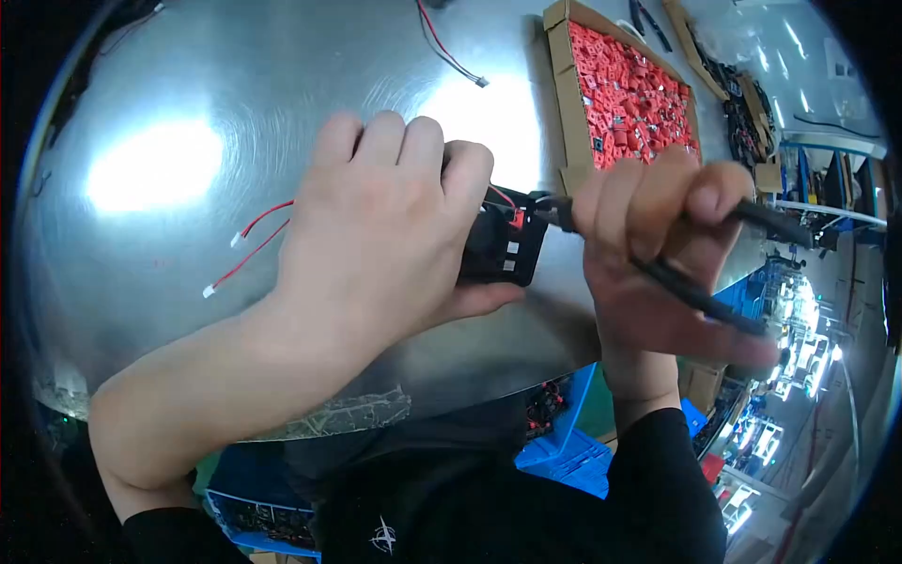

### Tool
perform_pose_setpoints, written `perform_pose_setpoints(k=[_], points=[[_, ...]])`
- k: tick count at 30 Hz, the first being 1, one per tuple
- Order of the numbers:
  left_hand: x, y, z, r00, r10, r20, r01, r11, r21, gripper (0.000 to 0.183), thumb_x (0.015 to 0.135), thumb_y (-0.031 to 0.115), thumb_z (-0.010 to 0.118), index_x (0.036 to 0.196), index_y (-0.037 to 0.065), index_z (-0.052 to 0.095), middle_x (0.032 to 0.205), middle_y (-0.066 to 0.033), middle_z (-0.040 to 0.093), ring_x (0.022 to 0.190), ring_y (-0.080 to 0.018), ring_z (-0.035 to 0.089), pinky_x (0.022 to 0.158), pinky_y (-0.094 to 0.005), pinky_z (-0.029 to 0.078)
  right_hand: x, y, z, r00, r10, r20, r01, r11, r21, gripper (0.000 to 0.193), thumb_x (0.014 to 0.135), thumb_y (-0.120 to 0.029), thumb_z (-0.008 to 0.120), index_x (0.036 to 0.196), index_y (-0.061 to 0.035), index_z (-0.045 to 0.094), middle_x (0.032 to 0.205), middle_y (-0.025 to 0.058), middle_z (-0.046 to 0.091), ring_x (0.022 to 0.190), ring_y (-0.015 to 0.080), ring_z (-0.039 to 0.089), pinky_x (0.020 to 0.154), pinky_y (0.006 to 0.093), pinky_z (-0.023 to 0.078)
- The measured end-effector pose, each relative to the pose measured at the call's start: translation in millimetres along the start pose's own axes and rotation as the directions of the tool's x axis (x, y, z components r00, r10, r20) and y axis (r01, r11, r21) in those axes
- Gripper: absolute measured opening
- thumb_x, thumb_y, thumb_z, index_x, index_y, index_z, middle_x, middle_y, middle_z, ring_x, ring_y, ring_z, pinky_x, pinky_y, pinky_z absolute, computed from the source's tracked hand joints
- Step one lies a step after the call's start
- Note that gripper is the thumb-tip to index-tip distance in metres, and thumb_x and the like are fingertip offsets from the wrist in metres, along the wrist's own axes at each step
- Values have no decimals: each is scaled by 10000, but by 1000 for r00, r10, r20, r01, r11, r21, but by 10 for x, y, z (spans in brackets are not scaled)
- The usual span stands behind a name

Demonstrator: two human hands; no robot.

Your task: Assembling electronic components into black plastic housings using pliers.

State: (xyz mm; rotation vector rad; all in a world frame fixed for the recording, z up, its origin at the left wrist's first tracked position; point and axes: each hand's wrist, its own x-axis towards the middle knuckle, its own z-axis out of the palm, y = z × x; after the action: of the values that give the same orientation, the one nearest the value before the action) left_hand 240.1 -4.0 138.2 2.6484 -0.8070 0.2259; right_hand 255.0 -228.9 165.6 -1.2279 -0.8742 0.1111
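My left hand point(381, 216) is wrapped round a black plastic housing point(498, 249), and its fingers hide most of it. At the housing's right end a small red part point(518, 219) shows, with square cutouts below it. Red wires with white connectors point(222, 280) trail out to the left of that hand. In my right hand point(662, 216) are black-handled pliers point(705, 296), their handles slightly parted. The pliers' jaws point(550, 211) reach left to the housing's upper right corner, beside the red part. Whether the jaws grip anything, I cannot tell.
A cardboard box point(567, 103) of small red parts stands at the far right of the metal table point(282, 56). A cable with a black connector point(460, 68) lies at the back. Blue crates point(568, 451) sit below the front edge.
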Motion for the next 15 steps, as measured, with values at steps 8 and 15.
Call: perform_pose_setpoints(k=[8, 15], points=[[-26, -41, 52, 998, -35, -58, 38, 998, 47, 735, 627, 567, 921, 1075, 92, 584, 984, -82, 551, 963, -284, 579, 857, -438, 431, 2, 165, -43, 992, 17, -127, -11, 999, 47, 1044, 734, -984, 594, 1310, -122, 474, 895, 26, 466, 692, 142, 478, 661, 324, 350], [-17, -42, 75, 998, -31, -55, 35, 998, 61, 727, 626, 571, 916, 1065, 99, 581, 976, -77, 547, 953, -283, 574, 852, -439, 418, -44, 274, -9, 973, 43, -228, -33, 998, 47, 1101, 711, -1012, 550, 1348, -117, 472, 899, 35, 469, 693, 152, 488, 669, 335, 371]])
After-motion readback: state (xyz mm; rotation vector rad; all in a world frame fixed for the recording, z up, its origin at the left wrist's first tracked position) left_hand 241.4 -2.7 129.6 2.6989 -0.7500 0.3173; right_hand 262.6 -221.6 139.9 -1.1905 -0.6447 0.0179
